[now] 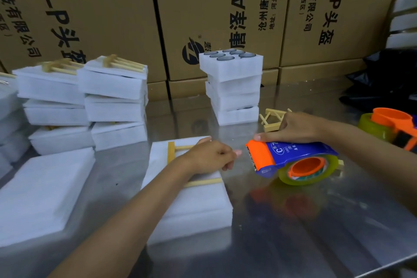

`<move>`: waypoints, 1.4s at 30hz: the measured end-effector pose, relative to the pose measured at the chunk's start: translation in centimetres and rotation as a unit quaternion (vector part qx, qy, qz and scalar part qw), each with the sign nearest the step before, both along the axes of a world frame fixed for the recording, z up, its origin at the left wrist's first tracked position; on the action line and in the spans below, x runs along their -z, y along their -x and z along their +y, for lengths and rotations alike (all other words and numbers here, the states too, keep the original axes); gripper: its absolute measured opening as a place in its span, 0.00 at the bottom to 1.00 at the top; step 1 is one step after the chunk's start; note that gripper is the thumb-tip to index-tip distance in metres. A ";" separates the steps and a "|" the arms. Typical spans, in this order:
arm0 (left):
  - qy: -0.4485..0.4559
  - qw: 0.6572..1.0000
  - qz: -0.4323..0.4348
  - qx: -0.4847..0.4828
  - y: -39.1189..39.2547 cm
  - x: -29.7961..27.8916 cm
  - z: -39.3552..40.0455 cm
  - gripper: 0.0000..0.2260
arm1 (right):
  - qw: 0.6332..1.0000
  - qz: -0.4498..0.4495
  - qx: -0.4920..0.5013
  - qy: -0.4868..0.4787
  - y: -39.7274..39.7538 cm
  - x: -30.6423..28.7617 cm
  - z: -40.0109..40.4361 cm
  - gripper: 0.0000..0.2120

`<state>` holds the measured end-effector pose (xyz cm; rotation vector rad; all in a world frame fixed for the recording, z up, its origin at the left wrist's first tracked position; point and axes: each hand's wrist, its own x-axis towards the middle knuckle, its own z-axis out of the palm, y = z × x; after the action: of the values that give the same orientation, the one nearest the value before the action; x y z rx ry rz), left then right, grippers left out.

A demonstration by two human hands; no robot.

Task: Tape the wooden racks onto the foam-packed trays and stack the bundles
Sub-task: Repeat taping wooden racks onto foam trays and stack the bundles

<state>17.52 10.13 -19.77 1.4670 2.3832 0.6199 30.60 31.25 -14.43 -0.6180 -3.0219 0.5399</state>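
Note:
A foam-packed tray (191, 205) lies in front of me on the steel table, with a wooden rack (172, 153) lying on top of it. My left hand (209, 157) rests on the rack with its fingers curled, pinching something small toward the right that I cannot make out. My right hand (293, 128) grips a blue and orange tape dispenser (291, 160) just right of the tray, its toothed edge facing my left hand. Loose wooden racks (272, 119) lie behind my right hand.
Stacks of taped bundles (112, 101) with racks on top stand at the back left. A stack of open foam trays (232, 88) stands at the back centre. A foam sheet (42, 192) lies at the left. A second tape dispenser (392, 126) sits far right. Cardboard boxes (214, 7) wall the back.

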 end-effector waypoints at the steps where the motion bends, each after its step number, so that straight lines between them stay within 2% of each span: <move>1: -0.007 1.000 -0.006 0.002 0.1 0.0 -0.2 0.23 | 1.000 -0.006 -0.008 -0.007 0.0 -0.1 -0.1 0.41; 2: -0.013 1.000 -0.006 0.003 0.2 0.0 -0.3 0.22 | 1.000 -0.013 -0.015 -0.020 0.1 -0.4 -0.3 0.36; 3: -0.020 1.000 -0.006 0.004 0.2 -0.1 -0.3 0.22 | 0.999 -0.015 -0.016 -0.025 0.1 -0.8 -0.3 0.35; 5: -0.034 0.999 -0.011 0.009 0.2 -0.2 -0.4 0.21 | 0.999 -0.021 0.001 -0.044 -0.1 -1.5 0.3 0.43; 6: -0.038 0.999 -0.011 0.011 0.2 -0.2 -0.4 0.20 | 0.998 -0.024 0.014 -0.056 -0.4 -1.8 0.6 0.44; 9: -0.033 0.999 0.001 0.014 0.2 -0.1 -0.4 0.19 | 0.996 -0.031 0.038 -0.081 -1.4 -1.1 0.9 0.42; 13: -0.019 0.998 0.058 0.018 -0.1 0.2 -0.3 0.13 | 0.985 -0.033 0.032 -0.165 -0.8 1.0 -0.3 0.41; 18: -0.040 0.997 0.054 0.039 -0.4 0.0 -0.4 0.07 | 0.976 -0.018 0.035 -0.214 0.2 1.9 -1.2 0.40; 23: -0.049 0.998 0.002 0.037 -0.4 -0.3 -0.3 0.07 | 0.963 0.007 0.084 -0.255 0.2 2.5 -2.4 0.37; 26: -0.119 0.981 -0.141 0.054 -0.2 -0.8 -0.8 0.07 | 0.955 0.017 0.126 -0.267 0.0 2.4 -3.0 0.36; 28: -0.148 0.970 -0.186 0.054 0.0 -1.0 -1.1 0.07 | 0.952 0.023 0.144 -0.268 -0.1 2.4 -3.4 0.35; 33: -0.145 0.965 -0.210 0.058 0.1 -1.1 -1.0 0.09 | 0.938 0.083 0.222 -0.254 -1.4 2.3 -4.2 0.31; 35: -0.138 0.964 -0.219 0.058 0.2 -1.2 -1.1 0.11 | 0.920 0.108 0.244 -0.288 -2.1 2.8 -4.9 0.32; 38: -0.127 0.961 -0.239 0.062 0.0 -1.4 -1.3 0.12 | 0.895 0.109 0.264 -0.342 -2.9 4.2 -6.7 0.35; 42: -0.130 0.958 -0.244 0.071 -0.2 -1.7 -1.3 0.12 | 0.891 0.100 0.298 -0.327 -3.9 5.8 -8.3 0.35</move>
<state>17.68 8.79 -18.12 1.3654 1.8539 1.1426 34.49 22.92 -20.18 -1.2301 -2.3745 -0.3992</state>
